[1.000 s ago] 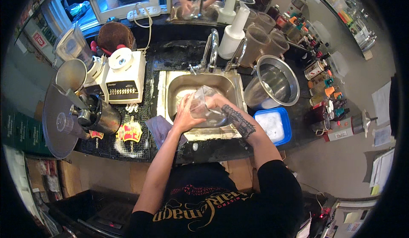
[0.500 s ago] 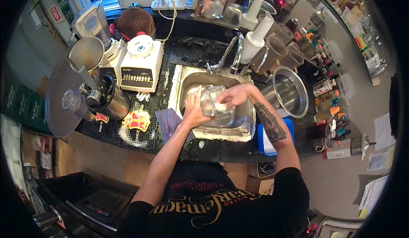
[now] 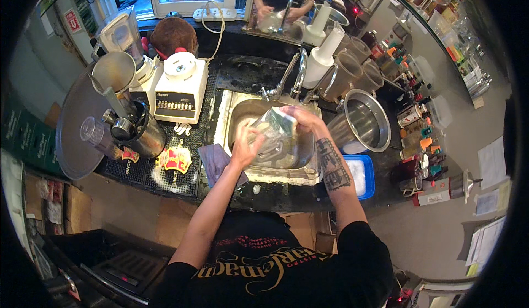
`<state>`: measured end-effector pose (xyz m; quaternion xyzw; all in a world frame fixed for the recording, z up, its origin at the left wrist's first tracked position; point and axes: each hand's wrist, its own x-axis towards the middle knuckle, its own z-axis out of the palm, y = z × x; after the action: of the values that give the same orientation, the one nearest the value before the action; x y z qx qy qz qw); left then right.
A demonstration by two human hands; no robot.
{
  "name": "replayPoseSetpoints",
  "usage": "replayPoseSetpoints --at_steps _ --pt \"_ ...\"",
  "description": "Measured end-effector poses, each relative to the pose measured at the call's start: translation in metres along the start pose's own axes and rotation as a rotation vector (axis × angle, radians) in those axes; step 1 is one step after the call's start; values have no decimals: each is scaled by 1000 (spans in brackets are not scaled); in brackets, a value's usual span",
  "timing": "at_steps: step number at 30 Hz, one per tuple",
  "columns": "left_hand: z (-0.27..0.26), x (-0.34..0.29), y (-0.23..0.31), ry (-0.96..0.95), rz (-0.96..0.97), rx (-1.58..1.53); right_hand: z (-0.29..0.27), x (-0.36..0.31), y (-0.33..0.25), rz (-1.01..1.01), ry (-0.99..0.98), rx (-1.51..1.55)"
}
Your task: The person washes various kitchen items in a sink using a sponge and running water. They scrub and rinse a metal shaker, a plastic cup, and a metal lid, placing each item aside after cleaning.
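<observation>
Over the metal sink (image 3: pixel 264 175) I hold a clear jar (image 3: pixel 269 142), tilted, its shape much like a blender jar. My left hand (image 3: pixel 246 147) grips its left side, fingers curled round the wall. On the far right side, my right hand (image 3: pixel 303 119) is closed on a green and white scrub sponge (image 3: pixel 285 122), pressed to the jar. Part of the sponge is hidden by my fingers. Behind the jar rises a chrome faucet (image 3: pixel 300 76). A greyish cloth (image 3: pixel 216 165) hangs over the counter beside the sink's left edge.
Left of the sink stand a white blender base (image 3: pixel 179 96), a metal canister (image 3: pixel 147 134) of bar tools and a round dark tray (image 3: pixel 74 137). To the right are a steel bucket (image 3: pixel 366 122), a blue tub (image 3: pixel 368 177) and several bottles (image 3: pixel 419 142) along the wall.
The jar has turned and tilted. My right hand has moved to its far right side, where the sponge now shows green. My left hand has shifted slightly left and the view has moved a little.
</observation>
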<state>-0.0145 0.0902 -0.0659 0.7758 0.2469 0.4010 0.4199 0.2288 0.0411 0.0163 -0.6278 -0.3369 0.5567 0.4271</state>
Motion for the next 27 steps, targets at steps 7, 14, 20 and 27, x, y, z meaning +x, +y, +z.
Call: replayPoseSetpoints --at_steps 7,14,20,27 --pt "7 0 7 -94 113 -25 42 -19 1 -179 429 84" --pt "4 9 -26 -99 -383 -340 70 -18 22 -926 721 -1231" --pt "4 24 -29 74 -792 -626 83 -23 91 -1152 214 -1521" --pt "11 21 -51 146 -657 -663 71 -5 34 -1319 101 -1567"
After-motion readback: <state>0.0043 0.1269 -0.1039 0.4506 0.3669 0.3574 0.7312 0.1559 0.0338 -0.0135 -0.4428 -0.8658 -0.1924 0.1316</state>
